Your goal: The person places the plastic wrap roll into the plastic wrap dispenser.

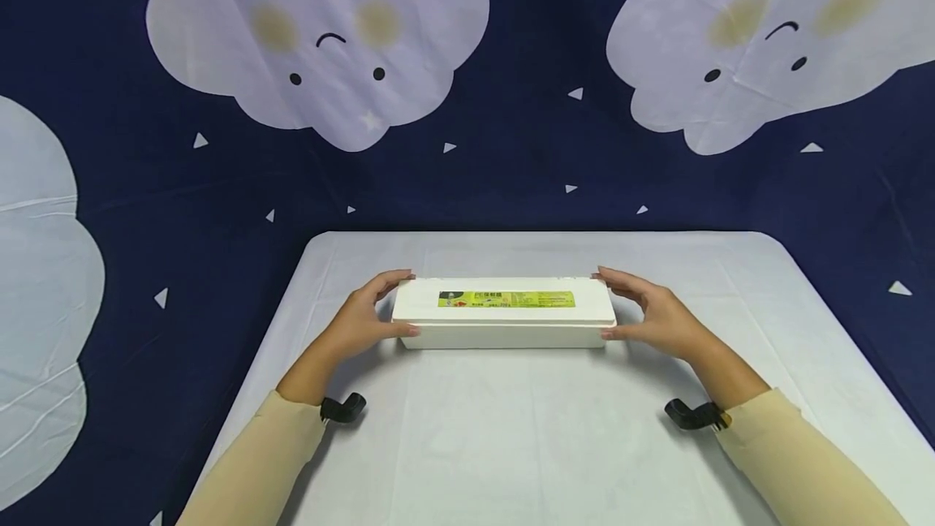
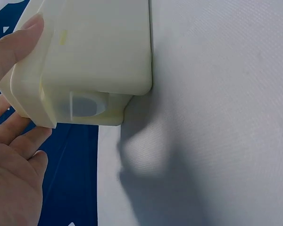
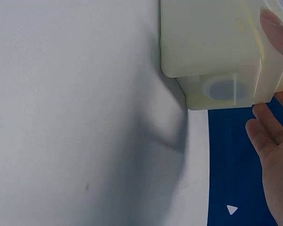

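A long white cling film box (image 1: pixel 504 337), with a yellow-green label (image 1: pixel 507 299) on its lid, sits crosswise on the white table. My left hand (image 1: pixel 361 321) grips its left end, thumb on the front face and fingers round the back. At the opposite end my right hand (image 1: pixel 663 320) holds it the same way. In the left wrist view the thumb (image 2: pixel 30 35) presses near the lid's edge, and a round shape shows in the box's end wall (image 2: pixel 111 118). The right wrist view shows a similar round shape behind the other end wall (image 3: pixel 195 96).
The table (image 1: pixel 504 445) has a white cover and rounded far corners. Beyond it hangs a dark blue cloth (image 1: pixel 526 161) printed with clouds and small triangles. A black curved piece (image 1: pixel 343 408) sits at the left wrist and another (image 1: pixel 692 415) at the right.
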The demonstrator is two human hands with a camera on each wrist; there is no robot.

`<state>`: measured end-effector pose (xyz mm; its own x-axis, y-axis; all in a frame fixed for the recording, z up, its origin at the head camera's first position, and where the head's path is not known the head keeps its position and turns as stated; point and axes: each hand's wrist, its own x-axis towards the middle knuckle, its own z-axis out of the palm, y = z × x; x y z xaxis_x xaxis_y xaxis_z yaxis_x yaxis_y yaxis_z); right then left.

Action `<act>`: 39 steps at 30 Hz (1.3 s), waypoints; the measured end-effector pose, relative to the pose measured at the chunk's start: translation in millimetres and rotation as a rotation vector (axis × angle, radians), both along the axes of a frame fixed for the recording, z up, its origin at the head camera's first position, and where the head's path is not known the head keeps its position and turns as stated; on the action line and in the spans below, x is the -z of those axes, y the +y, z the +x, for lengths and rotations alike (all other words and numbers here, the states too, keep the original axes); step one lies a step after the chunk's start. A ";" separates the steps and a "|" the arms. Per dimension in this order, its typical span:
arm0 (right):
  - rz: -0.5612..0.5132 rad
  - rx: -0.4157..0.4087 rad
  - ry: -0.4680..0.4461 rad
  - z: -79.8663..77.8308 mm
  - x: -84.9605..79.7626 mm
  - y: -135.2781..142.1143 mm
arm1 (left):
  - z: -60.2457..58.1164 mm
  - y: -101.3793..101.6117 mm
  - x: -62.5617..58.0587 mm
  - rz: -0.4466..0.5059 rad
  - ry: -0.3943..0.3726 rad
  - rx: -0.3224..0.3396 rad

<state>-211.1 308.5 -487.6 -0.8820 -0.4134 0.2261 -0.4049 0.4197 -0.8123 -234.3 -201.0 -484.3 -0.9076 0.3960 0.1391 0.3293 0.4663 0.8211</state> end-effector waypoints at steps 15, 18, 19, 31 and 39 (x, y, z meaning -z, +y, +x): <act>-0.028 0.001 0.053 4.8 5.9 -5.2 | 7.3 0.2 -0.7 -0.039 0.025 -0.032; -0.035 -0.004 0.071 3.6 5.9 -6.9 | 8.8 -0.8 -0.7 -0.048 0.038 -0.039; -0.038 -0.006 0.074 3.2 6.0 -7.5 | 9.3 -1.1 -0.7 -0.050 0.041 -0.042; 0.020 0.025 0.131 8.2 4.6 -7.2 | 9.4 2.9 1.1 -0.085 0.093 -0.051; 0.017 0.049 0.145 13.5 7.3 -7.6 | 12.2 6.2 2.1 -0.102 0.096 -0.072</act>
